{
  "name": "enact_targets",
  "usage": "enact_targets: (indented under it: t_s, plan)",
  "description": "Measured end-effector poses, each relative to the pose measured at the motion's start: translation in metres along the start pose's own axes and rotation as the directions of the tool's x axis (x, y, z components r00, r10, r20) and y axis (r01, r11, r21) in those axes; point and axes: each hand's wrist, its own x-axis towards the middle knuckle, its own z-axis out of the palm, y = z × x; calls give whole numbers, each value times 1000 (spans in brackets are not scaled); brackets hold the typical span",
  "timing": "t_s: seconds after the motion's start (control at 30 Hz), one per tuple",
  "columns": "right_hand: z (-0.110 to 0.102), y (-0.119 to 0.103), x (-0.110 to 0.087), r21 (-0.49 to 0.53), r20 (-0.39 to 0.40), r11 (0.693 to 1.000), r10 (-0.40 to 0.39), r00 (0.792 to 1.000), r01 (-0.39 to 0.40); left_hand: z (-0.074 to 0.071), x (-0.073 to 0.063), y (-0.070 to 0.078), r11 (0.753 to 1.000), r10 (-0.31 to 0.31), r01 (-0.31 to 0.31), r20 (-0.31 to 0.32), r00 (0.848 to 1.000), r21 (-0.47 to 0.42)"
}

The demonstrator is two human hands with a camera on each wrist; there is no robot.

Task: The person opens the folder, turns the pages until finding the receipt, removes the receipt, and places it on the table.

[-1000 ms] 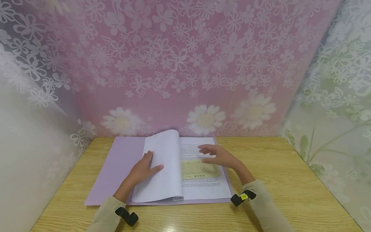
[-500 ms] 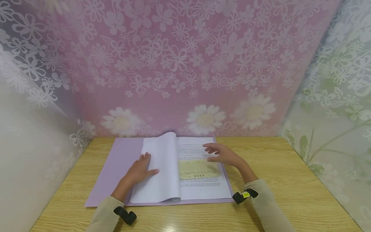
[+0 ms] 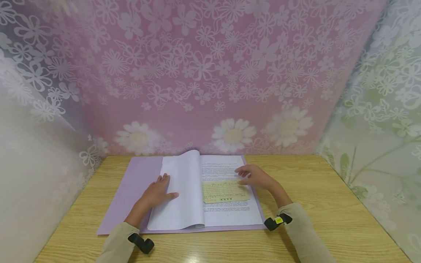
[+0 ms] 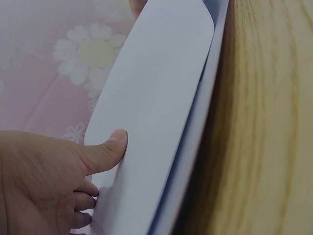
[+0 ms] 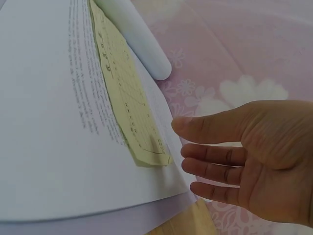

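A purple folder (image 3: 126, 204) lies spread on the table, holding a stack of white paper. Its turned-over sheets (image 3: 185, 210) curve up along the middle and show a blank side. My left hand (image 3: 155, 194) rests on these sheets with fingers spread; the thumb lies on the paper in the left wrist view. On the right, a printed page (image 3: 230, 217) bears a yellow slip of paper (image 3: 223, 190) with a printed grid. My right hand (image 3: 258, 177) hovers near the slip's right end, fingers loosely extended and holding nothing; in the right wrist view a small gap separates them.
The folder lies on a wood-grain table (image 3: 306, 193). A pink floral curtain (image 3: 204, 91) hangs right behind the table, with pale floral sheets at both sides. A black wrist camera (image 3: 277, 221) is strapped on each sleeve.
My left hand has slid slightly left, and the curved sheets have flattened a little leftward. My right hand has shifted a bit to the right over the page.
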Motion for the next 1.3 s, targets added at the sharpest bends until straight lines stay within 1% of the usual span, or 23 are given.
enact_targets:
  t_s: [0.27,0.53,0.8,0.97,1.17,1.3]
  plan:
    - [5,4,0,-32,-3,997,66,998,-66,0,1,2,1000,5,-4,-8,1000,18]
    - [8,7,0,-36,-1,998,58,998,-58,1,-1,2,1000,-8,8,-12,1000,7]
    - [13,10,0,-61,-10,997,38,999,-38,6,-1,-1,1000,-3,3,-26,1000,4]
    - [14,9,1,-60,4,996,64,998,-64,5,-1,-1,1000,-8,8,-23,1000,1]
    - [15,9,1,-48,-2,994,96,995,-96,6,0,-2,1000,-8,8,-26,1000,14]
    - [14,8,1,-39,-3,995,94,996,-94,6,0,-2,1000,-10,10,-27,1000,15]
